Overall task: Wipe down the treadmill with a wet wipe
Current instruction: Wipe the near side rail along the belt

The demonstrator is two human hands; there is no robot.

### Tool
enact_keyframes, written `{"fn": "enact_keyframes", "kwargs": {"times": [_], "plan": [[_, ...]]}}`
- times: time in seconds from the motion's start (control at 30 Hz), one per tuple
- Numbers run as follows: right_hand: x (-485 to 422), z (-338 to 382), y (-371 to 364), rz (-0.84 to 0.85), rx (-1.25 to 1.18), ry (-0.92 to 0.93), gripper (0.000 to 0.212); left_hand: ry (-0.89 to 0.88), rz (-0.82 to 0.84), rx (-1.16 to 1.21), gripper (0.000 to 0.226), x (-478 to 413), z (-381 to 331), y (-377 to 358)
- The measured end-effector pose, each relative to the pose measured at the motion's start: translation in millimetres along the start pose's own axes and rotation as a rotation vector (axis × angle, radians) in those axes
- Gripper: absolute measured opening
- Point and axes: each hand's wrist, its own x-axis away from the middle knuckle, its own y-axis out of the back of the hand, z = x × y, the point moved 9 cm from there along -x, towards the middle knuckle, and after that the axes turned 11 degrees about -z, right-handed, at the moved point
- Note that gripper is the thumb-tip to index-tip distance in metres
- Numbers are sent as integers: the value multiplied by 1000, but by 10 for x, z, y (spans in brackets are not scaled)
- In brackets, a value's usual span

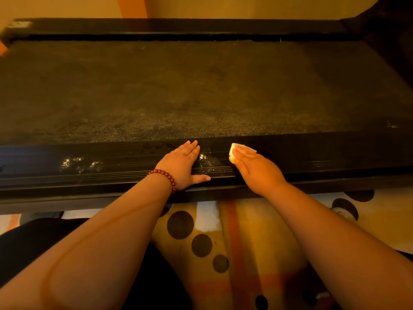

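— On the near black ribbed rail (312, 153), what's where?
— Left hand (183, 162) rests flat, empty; right hand (252, 166) presses the folded white wet wipe (232, 153) with straight fingers. Sweep the white crumbs (206, 162) between them, then the dusty dark belt (201, 86) beyond.

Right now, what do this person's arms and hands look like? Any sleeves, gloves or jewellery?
The left hand and right hand are bare, with no gloves and no rings that I can see. No sleeves show on either arm as far as the picture reaches. The only thing worn is a bracelet of round dark red beads on the left wrist. The right wrist has nothing on it.
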Motion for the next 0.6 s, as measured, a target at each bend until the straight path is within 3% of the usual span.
{"fn": "enact_keyframes", "kwargs": {"times": [0.13, 0.3, 0.5, 0.6], "plan": [[-32, -30, 28, -40, 123, -91, 55, 4, 0, 1, 98, 3, -5, -5], [160, 246, -70, -12, 11, 90, 48, 10, 7, -3, 96, 26, -20, 10], [141, -203, -44, -87, 65, -132, 50, 18, 20, -3, 93, 72, -23, 24], [201, 98, -49, -128, 14, -81, 48, 25, 26, -2, 92, 88, -38, 30]]}}
